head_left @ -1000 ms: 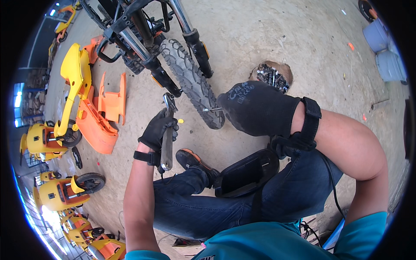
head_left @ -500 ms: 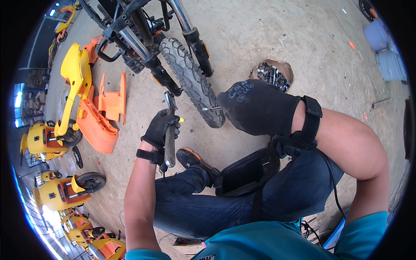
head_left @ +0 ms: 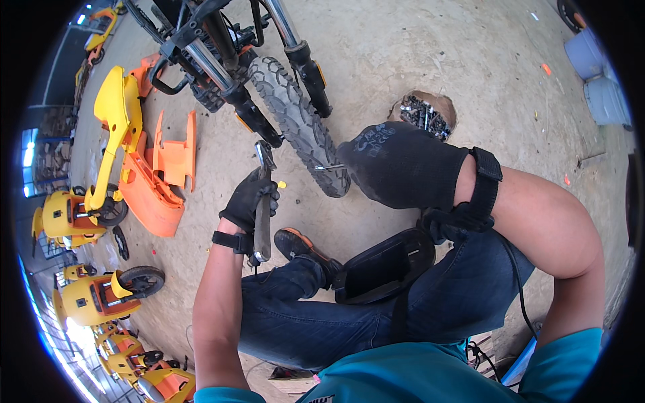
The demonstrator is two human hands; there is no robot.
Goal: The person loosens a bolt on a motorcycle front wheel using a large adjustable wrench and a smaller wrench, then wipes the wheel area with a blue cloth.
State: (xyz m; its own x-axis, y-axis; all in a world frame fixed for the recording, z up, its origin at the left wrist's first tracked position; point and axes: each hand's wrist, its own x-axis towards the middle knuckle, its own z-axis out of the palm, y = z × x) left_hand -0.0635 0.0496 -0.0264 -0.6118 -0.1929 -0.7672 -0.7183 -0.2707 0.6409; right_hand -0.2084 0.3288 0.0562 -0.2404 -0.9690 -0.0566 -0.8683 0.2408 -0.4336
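Observation:
My left hand (head_left: 246, 201), in a black glove, is closed round an upright steel wrench (head_left: 265, 232) whose shiny head sits just below the lower end of a front fork leg (head_left: 259, 121). My right hand (head_left: 403, 166), also gloved, is closed on a thin metal tool (head_left: 330, 167), which reaches left across the knobbly front tire (head_left: 290, 101). The fingertips are hidden behind the back of that hand, and I cannot tell whether the tool touches the tire. A black tray-like part (head_left: 376, 269) lies by my legs, below the wheel.
Orange body panels (head_left: 175, 160) and a yellow panel (head_left: 114, 101) lie left, beside several yellow scooters (head_left: 94, 299). A pile of small metal parts (head_left: 423, 115) sits on the concrete floor behind my right hand. Plastic buckets (head_left: 598, 101) stand at the far right.
My left hand and the wrench have moved slightly to the right and up. My right hand has shifted very little; both hands keep hold of their tools.

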